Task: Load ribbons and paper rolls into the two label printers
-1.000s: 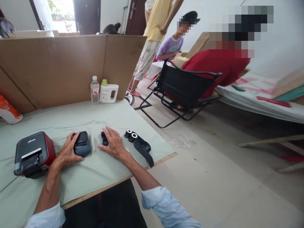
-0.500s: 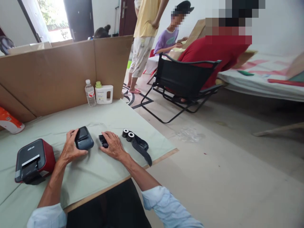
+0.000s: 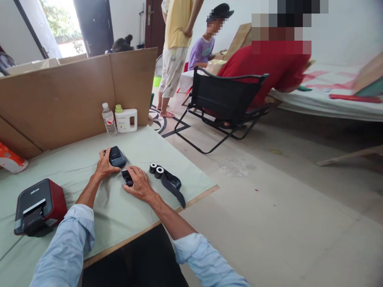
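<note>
My left hand (image 3: 105, 164) grips the left side of a small dark blue-grey label printer (image 3: 117, 157), which sits near the middle of the table. Just to its right, my right hand (image 3: 138, 182) curls over a small shiny black piece (image 3: 127, 178) that looks like a black roll; the palm hides part of it. Two black ribbon rolls (image 3: 159, 172) with white cores lie beyond my right hand, a loose black strip (image 3: 175, 190) trailing from them towards the table edge. At the left stands a larger red and black printer (image 3: 41, 207).
A cardboard screen (image 3: 66, 95) lines the far side of the green-covered table (image 3: 119, 223). Before it stand a water bottle (image 3: 109, 120) and a white jug (image 3: 127, 120); an orange-and-white container (image 3: 12, 158) lies left. A person in red sits on a black folding chair (image 3: 224, 99).
My left hand has moved the small printer forward and to the right, closer to my right hand. My right hand keeps the black piece in about the same spot. The view has shifted slightly.
</note>
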The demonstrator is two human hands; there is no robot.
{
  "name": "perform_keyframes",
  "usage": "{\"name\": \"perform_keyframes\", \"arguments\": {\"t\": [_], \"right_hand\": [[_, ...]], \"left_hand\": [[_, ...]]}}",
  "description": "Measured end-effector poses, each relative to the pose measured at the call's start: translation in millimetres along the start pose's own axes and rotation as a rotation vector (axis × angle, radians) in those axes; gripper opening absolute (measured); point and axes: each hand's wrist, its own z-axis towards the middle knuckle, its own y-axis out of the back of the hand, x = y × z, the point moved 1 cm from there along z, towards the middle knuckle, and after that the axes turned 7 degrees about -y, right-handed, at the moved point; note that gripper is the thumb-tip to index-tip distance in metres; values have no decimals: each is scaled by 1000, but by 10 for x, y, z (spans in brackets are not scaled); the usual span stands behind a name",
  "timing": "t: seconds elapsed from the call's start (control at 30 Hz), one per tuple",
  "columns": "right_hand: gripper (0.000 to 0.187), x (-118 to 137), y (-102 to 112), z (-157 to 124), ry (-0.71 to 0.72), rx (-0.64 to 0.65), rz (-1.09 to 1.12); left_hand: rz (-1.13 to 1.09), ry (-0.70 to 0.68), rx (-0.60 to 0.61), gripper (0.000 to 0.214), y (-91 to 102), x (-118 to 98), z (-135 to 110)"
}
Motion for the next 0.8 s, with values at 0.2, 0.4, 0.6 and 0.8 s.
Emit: {"name": "perform_keyframes", "arguments": {"t": [0.2,0.4,0.6,0.8], "right_hand": [[78,-18,-12,1,-44,-50,65],[66,-31,-44,-11,-70,-106,74],[58,-77,-94,-52,-66,-93,23],[54,-80,-60,-39,-69,-78,23]], "left_hand": [[80,36,31,102,202,-173,-227],[105,-153,-73,64,462,-425,-1122],[144,-110,-264,45,854,-644,-2100],[303,36,-702,51,1352,-575,-2653]]}}
